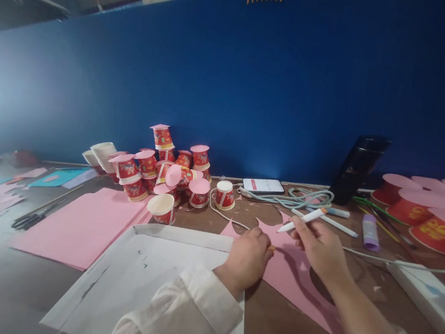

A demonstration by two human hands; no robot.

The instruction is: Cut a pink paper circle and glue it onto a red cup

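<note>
My right hand (320, 248) pinches a white marker (300, 220) with an orange end, its other end pointing down to the left above a sheet of pink paper (289, 268). Curved cut-outs edge that sheet, which lies on the brown table (269, 322). My left hand (246, 258) is closed at the sheet's left side, and a small orange piece (271, 247) pokes out of its fingers; the rest of that piece is hidden. Under my left forearm is a white board or box lid (130, 274) with a few dark marks.
Red paper cups (126, 168) with pink paper tops are stacked at the back. Pink sheets (72, 219) and scissors (33, 220) lie left. Behind are a phone (263, 185), coiled cable (303, 197) and black bottle (359, 169). A glue stick (371, 232) and red tubs (440, 232) stand right.
</note>
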